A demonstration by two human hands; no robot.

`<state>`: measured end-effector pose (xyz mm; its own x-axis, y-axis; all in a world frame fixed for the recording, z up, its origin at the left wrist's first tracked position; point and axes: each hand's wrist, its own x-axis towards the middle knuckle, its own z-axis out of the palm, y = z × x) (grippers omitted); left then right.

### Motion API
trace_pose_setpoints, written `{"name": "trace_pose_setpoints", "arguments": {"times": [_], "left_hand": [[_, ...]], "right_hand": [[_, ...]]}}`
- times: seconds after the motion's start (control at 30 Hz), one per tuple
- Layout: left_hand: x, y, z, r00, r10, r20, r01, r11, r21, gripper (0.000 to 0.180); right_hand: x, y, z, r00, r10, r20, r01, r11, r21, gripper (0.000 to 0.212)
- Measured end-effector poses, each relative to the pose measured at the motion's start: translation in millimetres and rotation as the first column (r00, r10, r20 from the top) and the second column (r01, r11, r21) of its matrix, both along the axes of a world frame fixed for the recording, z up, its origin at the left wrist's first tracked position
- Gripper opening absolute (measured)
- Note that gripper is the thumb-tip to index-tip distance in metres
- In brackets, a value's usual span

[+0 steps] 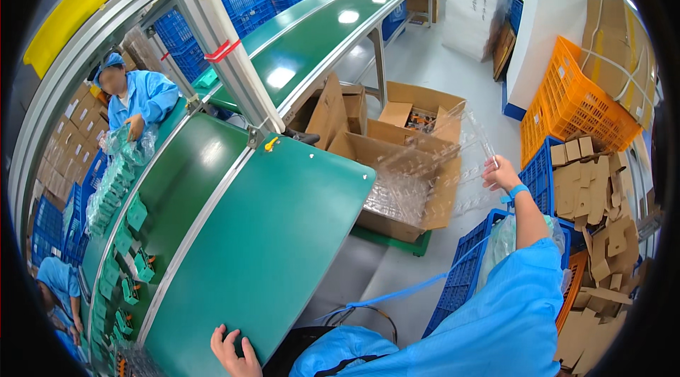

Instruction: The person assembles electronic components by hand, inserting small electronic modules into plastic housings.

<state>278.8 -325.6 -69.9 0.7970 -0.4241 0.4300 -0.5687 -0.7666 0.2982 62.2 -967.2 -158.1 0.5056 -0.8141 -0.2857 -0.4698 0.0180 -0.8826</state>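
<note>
At right, the right hand (501, 173) pinches a clear tray (473, 163), edge slanting down-right above grey floor (489, 97); lower left, the left hand (232, 353), fingers loosely spread, meets the counter's (265, 235) edge.

Loose, creased bright-blue sleeve (489, 306), 1 blue wristband (516, 193), bare fingers (491, 172)

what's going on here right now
The person's right hand holds a clear plastic tray by its edge, beside an open cardboard box with more clear plastic inside. The left hand is at the near edge of a green tabletop, holding nothing visible. Across the belt stands a co-worker in blue.
</note>
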Motion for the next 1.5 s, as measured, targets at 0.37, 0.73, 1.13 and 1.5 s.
{"name": "trace_pose_setpoints", "arguments": {"times": [0.37, 0.73, 1.13, 1.5], "left_hand": [[2, -7, 0, 0.999, 0.048, -0.024, -0.048, 0.998, 0.034, 0.021], [-1, -14, 5, 0.994, 0.100, -0.045, -0.099, 0.994, 0.039, 0.020], [9, -11, 2, 0.996, 0.093, -0.001, -0.092, 0.992, 0.086, 0.020], [2, 34, -7, 0.994, 0.091, -0.053, -0.103, 0.936, -0.337, 0.019]], "right_hand": [[68, 48, -130, 0.941, -0.330, 0.069, 0.279, 0.878, 0.389, 0.036], [172, 85, -185, 0.846, -0.462, -0.267, 0.482, 0.876, 0.011, 0.067], [150, 110, -197, 0.754, 0.218, -0.620, -0.471, 0.837, -0.278, 0.025], [130, 93, -226, 0.987, -0.149, -0.066, 0.042, 0.622, -0.782, 0.045]]}}
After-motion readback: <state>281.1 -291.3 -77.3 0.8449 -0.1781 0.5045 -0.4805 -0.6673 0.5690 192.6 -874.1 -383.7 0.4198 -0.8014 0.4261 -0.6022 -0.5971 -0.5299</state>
